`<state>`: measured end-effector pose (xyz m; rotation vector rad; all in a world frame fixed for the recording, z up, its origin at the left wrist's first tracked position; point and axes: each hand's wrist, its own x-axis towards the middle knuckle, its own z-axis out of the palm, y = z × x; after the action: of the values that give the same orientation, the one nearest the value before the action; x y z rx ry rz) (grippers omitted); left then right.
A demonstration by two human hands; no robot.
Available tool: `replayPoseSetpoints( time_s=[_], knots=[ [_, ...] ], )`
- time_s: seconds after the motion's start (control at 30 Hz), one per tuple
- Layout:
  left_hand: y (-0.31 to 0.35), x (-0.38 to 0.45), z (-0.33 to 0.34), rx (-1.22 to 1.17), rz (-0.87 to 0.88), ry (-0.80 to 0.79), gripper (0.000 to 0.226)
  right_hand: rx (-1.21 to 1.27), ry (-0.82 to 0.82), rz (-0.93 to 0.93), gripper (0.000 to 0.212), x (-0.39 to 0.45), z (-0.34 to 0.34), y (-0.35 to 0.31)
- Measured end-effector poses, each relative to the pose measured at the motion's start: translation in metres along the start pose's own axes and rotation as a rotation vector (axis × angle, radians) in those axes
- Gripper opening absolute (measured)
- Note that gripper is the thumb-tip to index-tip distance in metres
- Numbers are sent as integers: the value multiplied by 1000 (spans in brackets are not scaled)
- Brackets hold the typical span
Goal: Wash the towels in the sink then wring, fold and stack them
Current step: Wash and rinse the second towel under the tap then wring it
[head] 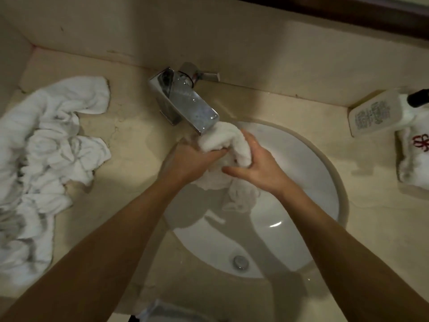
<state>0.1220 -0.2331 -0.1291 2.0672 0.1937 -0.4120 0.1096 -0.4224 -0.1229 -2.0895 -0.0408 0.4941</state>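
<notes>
- A wet white towel (228, 145) is bunched over the sink (320, 163), just under the tap (185, 98) spout.
- The left hand (192, 159) grips it with curled fingers.
- The right hand (257, 163) wraps round its right side.
- More crumpled towels (44, 145) lie on the counter (130, 126) at left.

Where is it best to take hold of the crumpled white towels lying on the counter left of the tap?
Take the crumpled towels at a raised fold near their right edge, coming from above with the left hand. The heap lies loose and flat, so bunched ridges give the easiest grip.
</notes>
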Motion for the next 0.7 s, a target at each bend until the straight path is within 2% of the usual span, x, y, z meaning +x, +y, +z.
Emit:
replayPoseSetpoints(
  time_s=[0.07,0.1,0.13,0.23,0.33,0.43,0.6,0.7],
  knots=[
    [12,-4,-6,82,55,-60,41,-34,31,-56,59,7,8,-15],
    [16,-4,-9,116,110,-93,51,-47,49,-70,52,14,12,-21],
    [15,-4,-11,111,157,-103,53,-55,48,-75,47,20,15,-27],
    [2,-7,-19,13,132,-104,16,31,54,-55,44,25,10,-34],
    [-18,-15,-13,76,96,-134,23,56,161,-107,24,9,-5,-43],
    [-27,-14,2,-8,56,-169,18,126,281,-167,28,-14,-6,-61],
    [-26,-4,22,-41,12,-311,42,552,482,-4,27,-39,-5,-64],
    [-50,-16,33,-11,-44,-257,47,680,497,-7,29,-50,-12,-67]
  ],
)
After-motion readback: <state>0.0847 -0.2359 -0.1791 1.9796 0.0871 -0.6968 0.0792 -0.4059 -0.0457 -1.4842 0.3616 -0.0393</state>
